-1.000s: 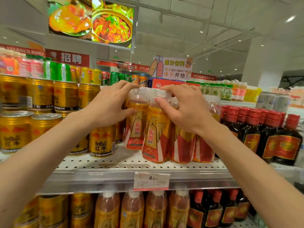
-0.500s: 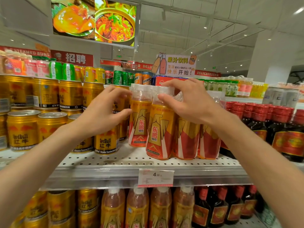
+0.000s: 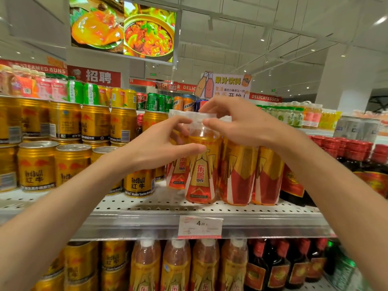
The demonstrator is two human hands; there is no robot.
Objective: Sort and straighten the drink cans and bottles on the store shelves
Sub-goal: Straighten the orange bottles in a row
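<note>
Since half a second ago, left hand has shifted from the gold cans to the front orange bottle; thumb and fingers now curl round its shoulder. Right hand pinches the same bottle's clear cap, thumb in front, fingers arched over. Bottle stands upright at the shelf front edge, touching its neighbours, above the price tag.

RedBull on gold can, 4.20 on price tag
</note>
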